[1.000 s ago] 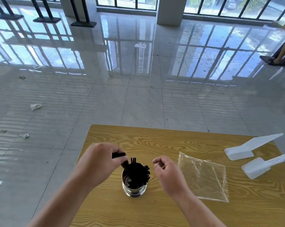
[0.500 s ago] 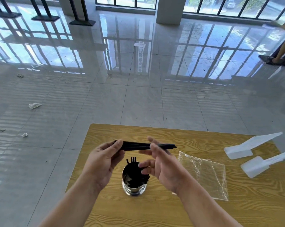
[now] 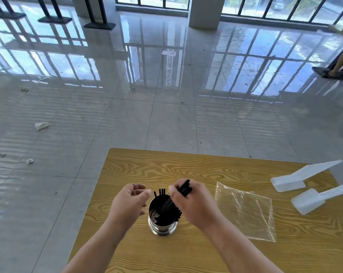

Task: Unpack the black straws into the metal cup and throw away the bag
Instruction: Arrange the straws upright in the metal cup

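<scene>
On the wooden table [image 3: 186, 170] stands the metal cup [image 3: 162, 225], upright, with black straws [image 3: 167, 205] leaning inside it and a few tips poking above the rim; the right hand [image 3: 194, 201] hovers over the cup's right edge, fingers curled around a small bundle of straws whose lower ends dip into the cup and whose upper ends jut out past the knuckles; the left hand [image 3: 130, 201] sits just beside the cup on its left, fingers loosely spread and holding nothing; the clear plastic bag [image 3: 245, 209] lies flat on the table to the right, near the right hand but apart from it; two white foam pieces [image 3: 296, 179] rest at the table's right edge.
</scene>
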A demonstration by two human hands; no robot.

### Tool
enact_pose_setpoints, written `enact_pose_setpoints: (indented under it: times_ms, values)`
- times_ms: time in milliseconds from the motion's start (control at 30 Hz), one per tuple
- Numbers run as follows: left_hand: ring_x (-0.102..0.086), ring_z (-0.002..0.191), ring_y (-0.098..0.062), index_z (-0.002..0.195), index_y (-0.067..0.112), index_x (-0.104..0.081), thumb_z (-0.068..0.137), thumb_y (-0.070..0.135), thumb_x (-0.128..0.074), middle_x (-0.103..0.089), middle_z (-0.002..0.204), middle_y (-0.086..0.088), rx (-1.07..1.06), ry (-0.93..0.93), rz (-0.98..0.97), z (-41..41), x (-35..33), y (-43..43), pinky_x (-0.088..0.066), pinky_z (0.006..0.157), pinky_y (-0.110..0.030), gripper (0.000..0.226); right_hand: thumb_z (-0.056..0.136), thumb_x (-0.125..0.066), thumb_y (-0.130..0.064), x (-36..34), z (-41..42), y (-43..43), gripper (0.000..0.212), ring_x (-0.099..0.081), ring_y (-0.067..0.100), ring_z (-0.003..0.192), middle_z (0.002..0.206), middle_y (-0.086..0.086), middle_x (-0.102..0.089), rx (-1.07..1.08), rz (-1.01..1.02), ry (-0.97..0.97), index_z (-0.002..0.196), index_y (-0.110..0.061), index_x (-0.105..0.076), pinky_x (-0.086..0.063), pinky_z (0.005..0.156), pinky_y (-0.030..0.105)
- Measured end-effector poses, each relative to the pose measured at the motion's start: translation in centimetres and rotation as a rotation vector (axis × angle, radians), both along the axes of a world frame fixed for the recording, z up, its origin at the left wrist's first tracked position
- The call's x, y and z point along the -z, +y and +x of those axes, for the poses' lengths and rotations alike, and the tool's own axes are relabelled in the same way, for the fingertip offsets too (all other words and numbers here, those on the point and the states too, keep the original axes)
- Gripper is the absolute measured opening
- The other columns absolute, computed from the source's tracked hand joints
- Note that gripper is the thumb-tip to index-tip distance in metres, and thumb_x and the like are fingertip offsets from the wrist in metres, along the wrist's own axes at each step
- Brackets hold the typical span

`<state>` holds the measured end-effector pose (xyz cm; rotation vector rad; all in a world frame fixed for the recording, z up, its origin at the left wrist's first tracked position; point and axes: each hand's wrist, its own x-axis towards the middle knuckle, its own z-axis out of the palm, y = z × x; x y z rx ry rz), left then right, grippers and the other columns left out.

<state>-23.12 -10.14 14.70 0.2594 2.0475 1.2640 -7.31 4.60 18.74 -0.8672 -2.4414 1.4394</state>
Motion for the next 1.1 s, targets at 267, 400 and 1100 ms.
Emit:
enact_pose_setpoints:
  times_ms: [267,400,1100]
  values:
    - [-0.049,0.129,-0.01,0.126,0.041,-0.061,0.09,0.053,-0.071,-0.05,0.126,0.019,0.299,0.509,-0.186,-0.6,-0.4,1.5,-0.044,0.101,-0.034,0.039,0.092,-0.058,-0.065,2.6,1.2,0.2,0.027,-0.066,0.005,0.081,0.103,-0.021,-0.068,0.062,0.079,-0.131,0.104,-0.043,-0.068,-0.058,0.072,0.025]
    - [-0.045,0.137,-0.011,0.127,0.04,-0.061,0.091,0.053,-0.069,-0.055,0.135,0.018,0.376,0.599,-0.178,0.9,-0.9,3.3,-0.036,0.099,-0.028,0.039,0.092,-0.057,-0.064,2.7,2.7,1.5,0.027,-0.063,0.005,0.076,0.1,-0.019,-0.069,0.118,0.101,-0.103,0.102,-0.041,-0.068,-0.052,0.066,0.021]
    - [-0.031,0.151,-0.019,0.157,0.032,-0.035,0.086,0.059,-0.068,-0.033,0.165,0.008,1.064,0.768,-0.324,15.6,6.6,18.4,-0.031,0.122,-0.035,0.083,0.098,-0.064,-0.047,11.8,20.5,13.2,0.057,-0.045,0.019,0.145,0.154,-0.002,-0.052,0.491,0.039,-0.378,0.15,-0.029,-0.05,-0.042,0.118,0.041]
